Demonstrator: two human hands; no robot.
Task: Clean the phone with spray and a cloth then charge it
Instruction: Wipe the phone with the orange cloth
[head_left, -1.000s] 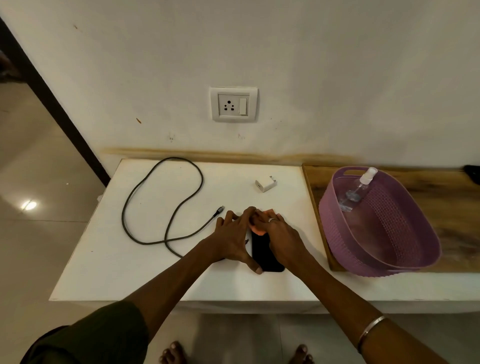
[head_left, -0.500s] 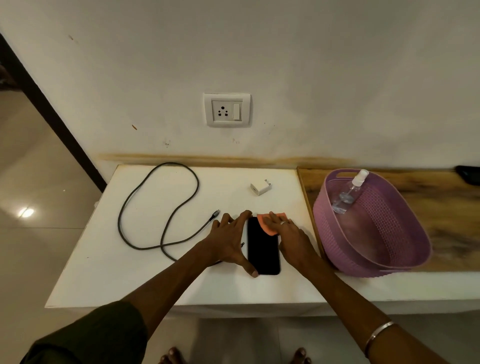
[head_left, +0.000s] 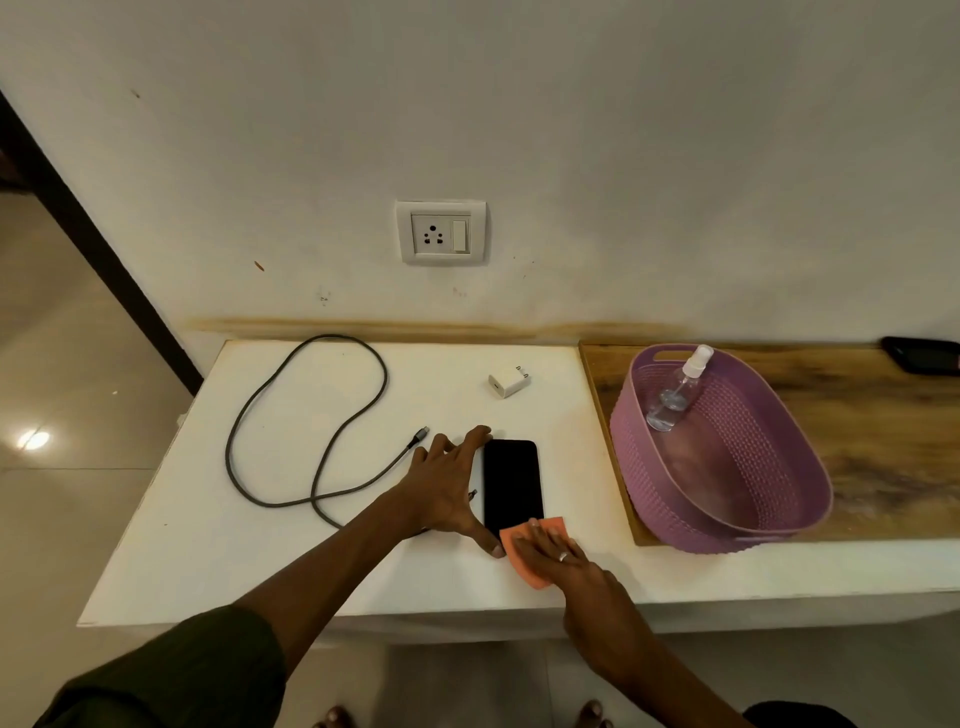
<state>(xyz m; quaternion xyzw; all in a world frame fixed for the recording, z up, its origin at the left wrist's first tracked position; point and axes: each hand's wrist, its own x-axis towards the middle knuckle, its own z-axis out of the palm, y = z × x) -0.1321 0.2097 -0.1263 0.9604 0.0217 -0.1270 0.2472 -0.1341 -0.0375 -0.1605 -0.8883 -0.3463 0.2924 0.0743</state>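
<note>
Phone (head_left: 511, 480), black slab, glossy screen up, lies flat on white table (head_left: 218, 545); taken as the landmark here. Left hand (head_left: 451, 491) lies along phone's left edge, fingers straight and spread, thumb tip at its near left corner. Right hand (head_left: 550, 552) sits at phone's near end, fingers straight and together, pressing small orange cloth (head_left: 522, 553) flat; cloth overlaps phone's near right corner, rest of it on table.

Right of phone, well apart: purple woven-pattern plastic basket (head_left: 779, 467) on brown wooden board (head_left: 883, 431). Inside basket, one clear plastic spray bottle (head_left: 675, 395) with white nozzle, leaning against far left wall, nozzle above the rim.

Beyond phone: small white charger adapter (head_left: 508, 381) lying on table. Left of phone: grey braided cable (head_left: 311, 415) in loose loop, one plug end near left hand's fingers. White wall socket (head_left: 441, 233) above, beyond phone.
</note>
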